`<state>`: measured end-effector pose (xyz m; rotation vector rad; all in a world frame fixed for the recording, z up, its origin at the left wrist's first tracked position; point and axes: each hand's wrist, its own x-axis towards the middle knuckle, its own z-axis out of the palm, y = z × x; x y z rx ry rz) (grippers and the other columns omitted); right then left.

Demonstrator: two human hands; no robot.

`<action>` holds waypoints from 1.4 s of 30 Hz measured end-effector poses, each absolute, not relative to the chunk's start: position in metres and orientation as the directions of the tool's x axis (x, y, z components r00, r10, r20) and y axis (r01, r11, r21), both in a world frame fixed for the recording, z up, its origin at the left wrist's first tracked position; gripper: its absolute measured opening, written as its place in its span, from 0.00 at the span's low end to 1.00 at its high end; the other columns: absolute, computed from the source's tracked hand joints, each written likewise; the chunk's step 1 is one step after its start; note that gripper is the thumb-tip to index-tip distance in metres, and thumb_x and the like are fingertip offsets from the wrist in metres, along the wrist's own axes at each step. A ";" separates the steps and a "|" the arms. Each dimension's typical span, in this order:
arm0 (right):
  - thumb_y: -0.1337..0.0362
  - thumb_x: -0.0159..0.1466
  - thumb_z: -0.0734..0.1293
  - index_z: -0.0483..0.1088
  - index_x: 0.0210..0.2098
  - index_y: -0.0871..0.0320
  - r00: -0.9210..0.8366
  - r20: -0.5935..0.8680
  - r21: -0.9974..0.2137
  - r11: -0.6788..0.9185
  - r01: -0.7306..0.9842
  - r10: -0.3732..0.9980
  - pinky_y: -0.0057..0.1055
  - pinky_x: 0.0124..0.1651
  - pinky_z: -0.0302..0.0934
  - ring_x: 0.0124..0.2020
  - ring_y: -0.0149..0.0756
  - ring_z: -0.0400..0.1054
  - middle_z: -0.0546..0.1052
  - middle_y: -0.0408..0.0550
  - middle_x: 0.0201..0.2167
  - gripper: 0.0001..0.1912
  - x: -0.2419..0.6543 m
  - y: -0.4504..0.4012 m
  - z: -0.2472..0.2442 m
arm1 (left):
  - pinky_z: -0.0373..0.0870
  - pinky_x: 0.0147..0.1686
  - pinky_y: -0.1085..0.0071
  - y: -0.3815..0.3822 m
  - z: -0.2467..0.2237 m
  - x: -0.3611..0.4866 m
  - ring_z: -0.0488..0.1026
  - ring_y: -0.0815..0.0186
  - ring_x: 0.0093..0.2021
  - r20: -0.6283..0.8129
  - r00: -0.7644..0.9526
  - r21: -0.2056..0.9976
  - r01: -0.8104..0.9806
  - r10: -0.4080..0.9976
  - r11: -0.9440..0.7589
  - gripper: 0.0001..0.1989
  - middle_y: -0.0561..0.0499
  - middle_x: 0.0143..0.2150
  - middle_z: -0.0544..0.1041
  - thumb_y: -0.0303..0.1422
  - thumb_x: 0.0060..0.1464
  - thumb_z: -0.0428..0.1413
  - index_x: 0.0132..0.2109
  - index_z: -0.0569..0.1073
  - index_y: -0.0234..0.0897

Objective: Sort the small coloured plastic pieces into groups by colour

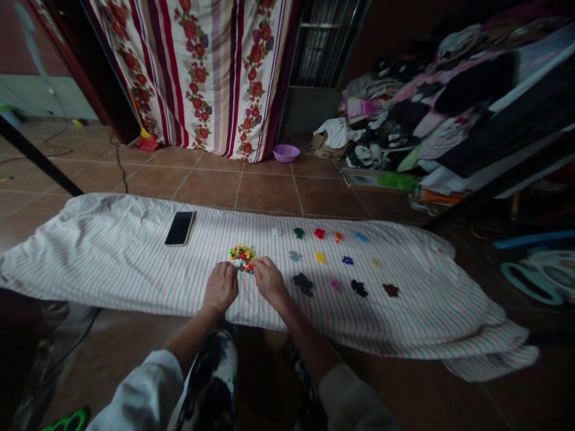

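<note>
A mixed pile of small coloured pieces (242, 254), red, yellow, green, orange and white, lies on the striped cloth in front of me. They are too small to tell their exact kind. My left hand (221, 286) rests at the pile's lower left edge, fingers curled down and pressed together. At the right edge, my right hand (268, 279) has its fingertips pinched among the pieces. Whatever either hand holds is hidden. To the right lie small single-colour heaps in rows, among them a red heap (319, 233), a yellow heap (320, 257), a dark grey heap (303, 284) and a brown heap (390, 290).
The striped cloth (135, 269) covers a long, low surface. A phone (179, 228) lies on it, left of the pile. Beyond are a tiled floor, a floral curtain (215, 78), a purple basin (286, 153) and a large heap of clothes (404, 114) at the right.
</note>
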<state>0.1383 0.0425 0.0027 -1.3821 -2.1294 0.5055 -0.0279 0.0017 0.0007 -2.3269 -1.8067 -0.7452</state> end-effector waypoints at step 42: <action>0.72 0.60 0.60 0.70 0.42 0.58 -0.035 0.216 -0.556 0.152 0.817 0.976 0.28 0.44 0.58 0.40 0.34 0.68 0.75 0.48 0.38 0.13 0.172 0.130 0.015 | 0.65 0.42 0.60 0.003 0.003 -0.026 0.65 0.59 0.39 0.447 0.191 0.171 0.941 0.874 -0.293 0.06 0.46 0.35 0.69 0.25 0.53 0.47 0.35 0.66 0.39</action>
